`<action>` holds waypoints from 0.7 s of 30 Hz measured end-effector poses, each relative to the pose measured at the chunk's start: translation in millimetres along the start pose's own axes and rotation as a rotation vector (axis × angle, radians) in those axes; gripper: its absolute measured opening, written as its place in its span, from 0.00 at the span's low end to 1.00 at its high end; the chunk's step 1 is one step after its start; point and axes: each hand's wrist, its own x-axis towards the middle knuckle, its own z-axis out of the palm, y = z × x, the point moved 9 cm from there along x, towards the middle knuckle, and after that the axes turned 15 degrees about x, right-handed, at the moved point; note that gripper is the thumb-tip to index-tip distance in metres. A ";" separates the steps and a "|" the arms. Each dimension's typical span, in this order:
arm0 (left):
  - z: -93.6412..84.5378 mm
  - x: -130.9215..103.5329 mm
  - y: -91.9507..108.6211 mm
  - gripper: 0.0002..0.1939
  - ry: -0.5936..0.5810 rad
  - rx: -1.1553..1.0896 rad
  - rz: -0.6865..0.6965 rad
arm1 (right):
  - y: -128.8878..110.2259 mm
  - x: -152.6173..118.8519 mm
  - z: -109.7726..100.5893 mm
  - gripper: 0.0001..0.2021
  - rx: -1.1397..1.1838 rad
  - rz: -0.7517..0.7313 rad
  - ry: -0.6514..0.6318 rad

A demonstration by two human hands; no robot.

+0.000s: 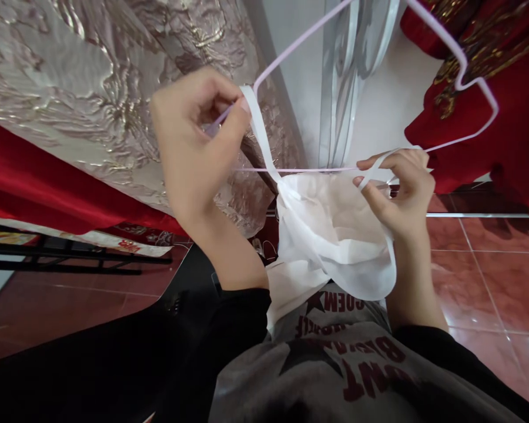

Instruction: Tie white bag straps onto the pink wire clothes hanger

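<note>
A thin white garment (357,267) with narrow straps hangs in front of my chest. My left hand (203,141) is closed at the left end of a pale lilac hanger (302,50), with a white strap (261,132) at its thumb and fingertips. The strap runs down from there to the garment. My right hand (399,185) pinches the other strap (372,171) between thumb and fingers, beside the hanger's lower bar. The hanger's bar passes behind the garment's top edge.
Shiny pinkish embossed fabric (110,88) hangs at the upper left, above red cloth (62,176) and a black rack (70,255). Red garments (489,129) hang at the right. A black surface (114,358) lies lower left, over red floor tiles (502,264).
</note>
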 end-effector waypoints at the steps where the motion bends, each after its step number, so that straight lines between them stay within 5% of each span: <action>1: -2.0 3.2 -2.0 0.10 0.015 0.018 -0.004 | -0.6 -0.8 1.0 0.10 0.009 -0.003 -0.001; 5: -10.1 -20.8 -38.0 0.14 0.303 -0.178 -0.172 | -0.8 -2.7 6.3 0.08 0.032 0.001 -0.018; 7: 4.6 -51.2 -63.9 0.13 0.429 -0.448 -0.315 | 0.8 -3.6 8.8 0.08 0.025 0.013 -0.017; 11: 56.2 -88.6 -68.3 0.17 0.365 -0.680 -0.384 | -0.5 -6.0 14.2 0.06 0.046 0.012 -0.033; 16: 69.1 -89.5 -45.8 0.15 0.384 -0.666 -0.315 | -4.4 -8.8 9.6 0.07 0.125 -0.013 0.003; 18: 71.0 -87.8 -42.1 0.16 0.349 -0.632 -0.308 | 0.3 -9.1 -6.3 0.09 0.184 -0.062 0.120; 21: 77.2 -89.5 -41.0 0.17 0.281 -0.622 -0.314 | 20.0 -16.4 -59.3 0.09 0.243 -0.187 0.486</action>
